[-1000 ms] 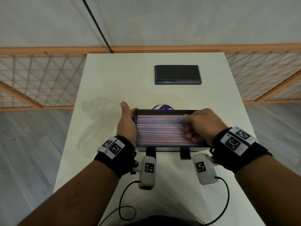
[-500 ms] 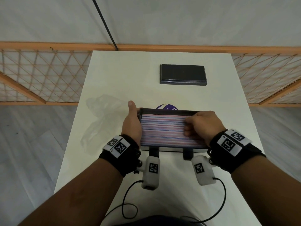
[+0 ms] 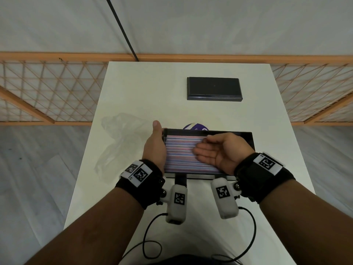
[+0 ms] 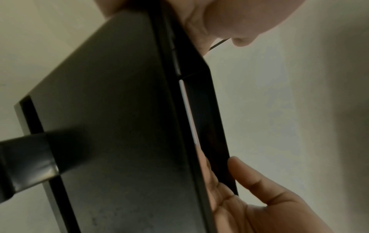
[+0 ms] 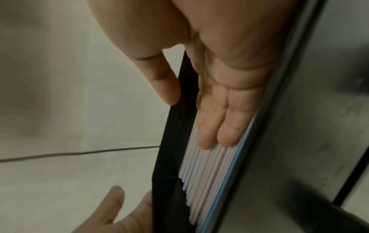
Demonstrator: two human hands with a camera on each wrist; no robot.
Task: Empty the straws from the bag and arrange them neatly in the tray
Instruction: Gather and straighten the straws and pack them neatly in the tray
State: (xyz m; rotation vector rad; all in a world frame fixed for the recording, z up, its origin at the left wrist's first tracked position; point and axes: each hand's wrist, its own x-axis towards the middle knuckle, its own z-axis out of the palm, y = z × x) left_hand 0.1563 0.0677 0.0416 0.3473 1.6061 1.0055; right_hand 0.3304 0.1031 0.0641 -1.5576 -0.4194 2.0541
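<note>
I am looking down at a white table (image 3: 133, 92), and everything here is placed relative to the black tray (image 3: 248, 138) near its front edge. The tray seems lifted or tilted up off the table; the wrist views show its dark underside.

The tray is packed with straws (image 3: 181, 163), thin pink, blue and white ones lying side by side along its length, nearly filling it.

To the left of the tray lies the clear plastic bag (image 3: 118, 142), crumpled flat and, as far as I can tell, empty. Beyond the tray sits a second black tray-like block (image 3: 214, 88); I cannot see anything in it. A purple and white object (image 3: 196, 127) peeks out just behind the tray's far rim.

My left hand (image 3: 154, 146) grips the tray's left end, thumb up along the rim. My right hand (image 3: 219, 152) is released, fingers straight, lying flat across the straws on the tray's right half.

I judge the step to be levelling the straws. To do it well, I would keep the left hand steadying the tray, press lightly with the flat right palm, and sweep along the straws so none ride up or cross.
</note>
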